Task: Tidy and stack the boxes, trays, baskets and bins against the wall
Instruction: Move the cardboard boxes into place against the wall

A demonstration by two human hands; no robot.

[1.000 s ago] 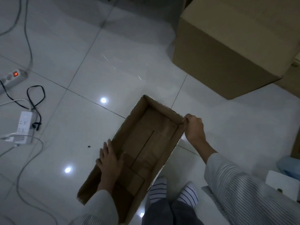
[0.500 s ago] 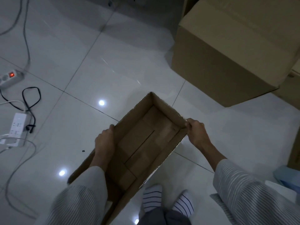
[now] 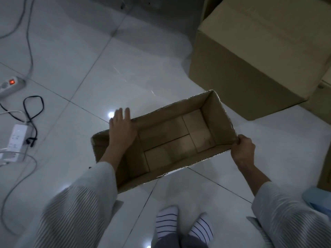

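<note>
An open cardboard box (image 3: 172,140) hung above the white tiled floor (image 3: 125,72), held between the person's two hands just ahead of a pair of striped socks (image 3: 184,228). It lay long side across the view, its open top facing the camera, so the folded bottom flaps showed inside and nothing lay in it. Whether any part of it touched the tiles could not be told.

The left hand (image 3: 121,129) lay over the far long wall near the box's left end. Its fingers (image 3: 123,112) were straight and close together, reaching past the rim over the floor, with the palm pressed to the cardboard; the thumb was hidden. The right hand (image 3: 243,149) was at the box's near right corner, its fingers curled and pinching the rim there. Both arms wore pale striped sleeves.

A large closed cardboard box (image 3: 259,56) stood on the floor beyond the right end of the open box, near it but apart from it. More cardboard showed at the right edge behind it, too cropped to make out. A pale blue object (image 3: 320,197) peeped in at the lower right edge, too little of it visible to identify.

On the left, well apart from the boxes, a white power strip (image 3: 17,142) lay on the tiles with a black cable (image 3: 34,113) looped beside it. Further back lay a second power strip (image 3: 11,85) with a red lit switch, and grey cords trailed away from both across the floor.
</note>
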